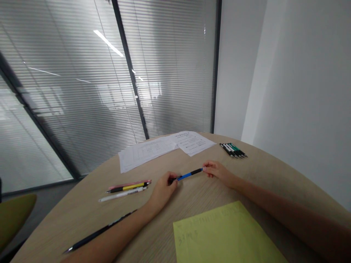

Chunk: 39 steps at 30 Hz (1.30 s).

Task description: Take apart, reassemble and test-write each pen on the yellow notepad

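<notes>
A blue pen (187, 175) with a black grip is held slantwise between my two hands over the middle of the table. My left hand (165, 188) is closed round its clip end, which the fingers partly cover. At the other end, my right hand (214, 170) pinches the tip between thumb and fingers. Left of my left hand lie a yellow and black pen (128, 187), a pink pen (139, 182) and a white pen (122, 194), side by side. A dark pen (102, 230) rests close to my left forearm, which hides part of it.
Several green, white and black pens (233, 150) lie in a row at the far right of the round wooden table (271, 179). Printed sheets (148, 151) spread along the far edge. A yellow sheet (219, 233) with faint writing lies in front, between my forearms. A green chair (16, 215) stands left.
</notes>
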Available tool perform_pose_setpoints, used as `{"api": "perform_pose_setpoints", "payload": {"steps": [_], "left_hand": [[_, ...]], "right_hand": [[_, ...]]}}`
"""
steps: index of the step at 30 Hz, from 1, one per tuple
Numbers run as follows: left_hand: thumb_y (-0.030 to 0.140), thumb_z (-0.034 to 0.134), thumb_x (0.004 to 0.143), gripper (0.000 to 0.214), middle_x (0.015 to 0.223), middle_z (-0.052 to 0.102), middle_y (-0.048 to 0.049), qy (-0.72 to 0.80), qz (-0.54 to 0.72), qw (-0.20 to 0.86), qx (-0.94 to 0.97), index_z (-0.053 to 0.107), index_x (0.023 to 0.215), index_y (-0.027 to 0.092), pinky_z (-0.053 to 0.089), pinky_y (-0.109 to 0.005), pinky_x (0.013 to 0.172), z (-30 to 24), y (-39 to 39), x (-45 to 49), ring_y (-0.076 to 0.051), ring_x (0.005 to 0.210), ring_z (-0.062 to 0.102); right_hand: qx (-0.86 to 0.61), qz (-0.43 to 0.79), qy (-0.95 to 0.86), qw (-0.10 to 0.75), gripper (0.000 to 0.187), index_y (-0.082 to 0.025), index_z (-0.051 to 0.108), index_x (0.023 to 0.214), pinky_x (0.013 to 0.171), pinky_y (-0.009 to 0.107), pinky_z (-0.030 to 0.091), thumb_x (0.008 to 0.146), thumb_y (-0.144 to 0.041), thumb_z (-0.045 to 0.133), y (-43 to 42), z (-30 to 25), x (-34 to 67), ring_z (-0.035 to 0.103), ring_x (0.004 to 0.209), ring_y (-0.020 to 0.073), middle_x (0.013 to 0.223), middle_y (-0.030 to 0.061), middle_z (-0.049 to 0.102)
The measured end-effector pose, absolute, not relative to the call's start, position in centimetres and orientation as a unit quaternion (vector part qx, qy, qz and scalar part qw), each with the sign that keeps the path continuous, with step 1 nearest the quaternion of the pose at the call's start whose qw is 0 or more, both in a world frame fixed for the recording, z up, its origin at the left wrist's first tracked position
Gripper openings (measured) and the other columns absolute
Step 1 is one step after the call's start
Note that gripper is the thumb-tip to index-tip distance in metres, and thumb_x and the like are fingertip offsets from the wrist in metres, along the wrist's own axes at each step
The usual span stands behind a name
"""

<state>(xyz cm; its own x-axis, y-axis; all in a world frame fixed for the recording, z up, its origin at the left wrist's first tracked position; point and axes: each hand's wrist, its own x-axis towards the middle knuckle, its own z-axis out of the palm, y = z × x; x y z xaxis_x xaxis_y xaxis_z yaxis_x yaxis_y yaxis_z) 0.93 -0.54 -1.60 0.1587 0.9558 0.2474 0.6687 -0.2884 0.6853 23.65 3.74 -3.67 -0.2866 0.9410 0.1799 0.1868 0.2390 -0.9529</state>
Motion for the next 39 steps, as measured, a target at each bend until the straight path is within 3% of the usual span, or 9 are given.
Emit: {"api": "perform_pose_setpoints", "payload": {"steps": [5,12,20,29,34,39], "left_hand": [[0.017,0.051,0.068,0.016,0.081,0.059,-0.0046,0.528,0.267,0.110,0.799,0.055,0.084,0.015,0.039,-0.030,0.071,-1.6,-1.3,1.2,-0.018,0.077,0.052],[0.028,0.054,0.075,0.019,0.089,0.057,-0.0060,0.443,0.165,-0.054,0.880,0.056,0.091,0.018,0.036,-0.036,0.077,-1.8,-2.2,1.8,-0.022,0.086,0.049],[0.015,0.044,0.080,0.019,0.089,0.058,-0.0059,0.393,0.151,-0.046,0.906,0.054,0.097,0.018,0.040,-0.034,0.075,-1.9,-2.1,2.0,-0.019,0.084,0.050],[0.005,0.040,0.069,0.027,0.090,0.056,-0.0065,0.452,0.186,0.007,0.872,0.048,0.092,0.015,0.041,-0.032,0.077,-1.8,-2.5,1.9,-0.019,0.086,0.050],[0.012,0.039,0.075,0.022,0.091,0.056,-0.0068,0.443,0.184,0.013,0.877,0.048,0.094,0.016,0.041,-0.032,0.075,-1.7,-2.5,1.9,-0.019,0.085,0.050],[0.016,0.037,0.079,0.019,0.091,0.056,-0.0067,0.446,0.163,0.014,0.880,0.049,0.094,0.016,0.042,-0.031,0.074,-1.8,-2.5,1.9,-0.018,0.085,0.051]], "right_hand": [[-0.379,0.367,-0.773,0.354,0.016,-0.017,0.059,0.069,0.051,0.022,0.034,0.065,-0.033,0.059,3.3,-3.8,23.3,0.045,0.054,0.0096,0.059,-0.0028,0.052],[-0.317,0.253,-0.859,0.312,0.014,-0.018,0.062,0.072,0.053,0.021,0.037,0.069,-0.032,0.059,2.2,-3.6,22.7,0.046,0.057,0.0097,0.065,-0.0012,0.051],[-0.326,0.262,-0.844,0.334,0.016,-0.019,0.063,0.069,0.054,0.023,0.039,0.071,-0.034,0.056,2.1,-3.7,22.4,0.048,0.058,0.0106,0.063,-0.0008,0.055],[-0.422,0.413,-0.717,0.371,0.023,-0.017,0.059,0.077,0.049,0.023,0.038,0.067,-0.038,0.056,3.3,-4.4,22.7,0.048,0.052,0.0103,0.060,-0.0011,0.055],[-0.498,0.217,-0.745,0.388,0.016,-0.018,0.058,0.082,0.056,0.025,0.038,0.074,-0.030,0.049,4.3,-4.5,23.9,0.050,0.059,0.0126,0.066,0.0007,0.057],[-0.545,-0.021,-0.797,0.258,0.015,-0.019,0.056,0.085,0.065,0.025,0.036,0.079,-0.022,0.043,5.3,-2.7,26.0,0.053,0.078,0.0163,0.089,0.0061,0.058]]}}
